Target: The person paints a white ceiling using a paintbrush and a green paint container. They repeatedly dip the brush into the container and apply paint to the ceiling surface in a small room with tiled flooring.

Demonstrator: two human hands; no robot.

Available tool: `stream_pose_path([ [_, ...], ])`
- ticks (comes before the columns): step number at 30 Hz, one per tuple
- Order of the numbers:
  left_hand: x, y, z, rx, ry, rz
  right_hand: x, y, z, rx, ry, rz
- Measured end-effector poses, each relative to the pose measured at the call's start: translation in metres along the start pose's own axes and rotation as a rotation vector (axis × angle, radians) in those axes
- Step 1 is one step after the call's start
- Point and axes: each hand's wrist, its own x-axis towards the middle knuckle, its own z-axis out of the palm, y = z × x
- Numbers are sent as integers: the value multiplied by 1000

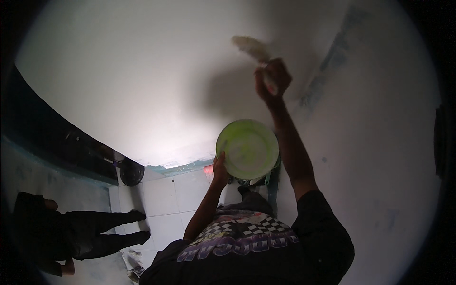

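A paintbrush [251, 47] with pale bristles, a little blurred, is gripped in my right hand [274, 78], raised at the upper right in front of the white wall [142, 85]. Its bristles point up and to the left; I cannot tell whether they touch the wall. Lower down, my left hand [219, 168] holds a round light green plastic dish [247, 148] by its left rim. Whitish smears cover the inside of the dish. Most of the left fingers are hidden beneath it.
Another person [71, 230] in dark clothes stands at the lower left. A dark counter edge [61, 137] runs along the left, with a round black object [131, 172] at its end. White floor tiles [164, 197] lie below. A side wall [375, 156] with bluish patches rises on the right.
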Motion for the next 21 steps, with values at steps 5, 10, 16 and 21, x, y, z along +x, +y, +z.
stream_pose_path([
  [5,-13,40,15,100,-7,70,-87,-28,8,99,-259,252],
  [10,-28,60,24,75,-29,140,-72,-48,-6,102,-489,482],
  [16,-30,82,38,85,-31,204,61,-105,-32,281,-463,829],
  [21,-43,108,65,23,-13,193,83,-126,-37,149,-845,600],
])
